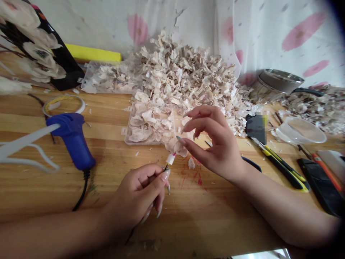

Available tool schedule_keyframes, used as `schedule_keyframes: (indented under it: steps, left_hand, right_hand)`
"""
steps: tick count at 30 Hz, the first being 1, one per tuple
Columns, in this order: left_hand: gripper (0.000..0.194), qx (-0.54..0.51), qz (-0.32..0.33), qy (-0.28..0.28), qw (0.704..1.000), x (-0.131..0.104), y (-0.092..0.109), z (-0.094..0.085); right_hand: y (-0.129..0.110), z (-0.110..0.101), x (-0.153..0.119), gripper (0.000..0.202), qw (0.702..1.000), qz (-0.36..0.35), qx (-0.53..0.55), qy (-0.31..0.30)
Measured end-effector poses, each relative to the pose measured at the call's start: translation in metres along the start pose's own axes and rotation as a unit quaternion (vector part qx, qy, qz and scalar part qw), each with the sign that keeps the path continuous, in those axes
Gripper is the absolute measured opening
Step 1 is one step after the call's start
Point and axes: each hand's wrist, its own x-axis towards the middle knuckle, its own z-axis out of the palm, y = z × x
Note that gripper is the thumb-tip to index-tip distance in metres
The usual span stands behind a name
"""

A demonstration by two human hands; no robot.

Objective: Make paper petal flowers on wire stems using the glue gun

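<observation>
My left hand [149,189] pinches a thin dark stem just below a flower. The flower [176,145] has pale pinkish petals above a short white base, and it leans up to the right over the table. My right hand [212,140] is beside the petals with its fingers curved and apart; a fingertip is at the petals' upper edge, and I see nothing held in it. Behind the flower lies a clear divided box [144,143] with loose pale petals in its compartments.
A large heap of dried petals [185,79] rises at the back. A blue glue gun [77,144] stands at the left near a tape roll [83,104]. Rightward lie a yellow-black cutter [285,169], a dark phone [318,187], a clear bowl [302,131] and a metal pan [280,79].
</observation>
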Motion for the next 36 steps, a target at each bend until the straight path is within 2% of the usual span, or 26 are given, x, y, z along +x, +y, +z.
schedule_keyframes:
  steps: [3,5,8,10,12,16,25,29,33,36]
  left_hand:
    - [0.033,0.0,-0.006,0.007,1.0,0.0,0.001,0.001]
    - [0.032,0.003,-0.004,0.01,1.0,-0.001,0.001,0.0]
    - [0.031,0.003,-0.001,0.018,1.0,-0.001,0.002,0.0]
    - [0.031,-0.002,-0.001,0.019,1.0,-0.001,0.002,0.0]
    - [0.032,-0.007,-0.002,0.014,1.0,0.0,0.003,0.0]
    - [0.032,-0.009,0.008,0.013,1.0,-0.001,0.004,0.001]
    - [0.032,-0.005,0.013,0.005,1.0,0.0,0.002,-0.001]
    - [0.033,-0.004,0.014,0.008,1.0,-0.001,0.003,-0.002]
    - [0.032,0.009,0.01,0.011,1.0,-0.001,0.002,-0.001]
    - [0.03,0.014,0.013,0.015,1.0,-0.003,0.001,0.0]
  right_hand:
    - [-0.003,-0.002,-0.005,0.017,0.991,-0.067,-0.053,0.099]
    - [-0.007,-0.003,-0.01,0.021,0.976,-0.14,-0.101,0.135]
    - [-0.011,-0.002,-0.019,0.022,0.968,-0.209,-0.115,0.081]
    - [-0.012,0.0,-0.023,0.019,0.966,-0.23,-0.113,0.038]
    - [-0.011,0.003,-0.025,0.017,0.962,-0.244,-0.119,0.023]
    - [-0.006,0.007,-0.026,0.015,0.964,-0.229,-0.134,0.024]
    - [-0.002,0.011,-0.032,0.025,0.971,-0.193,-0.139,0.007]
    - [-0.003,0.009,-0.032,0.027,0.973,-0.196,-0.122,0.002]
    - [-0.006,0.004,-0.031,0.03,0.967,-0.23,-0.11,-0.002]
    - [-0.004,0.005,-0.031,0.029,0.97,-0.22,-0.107,-0.001]
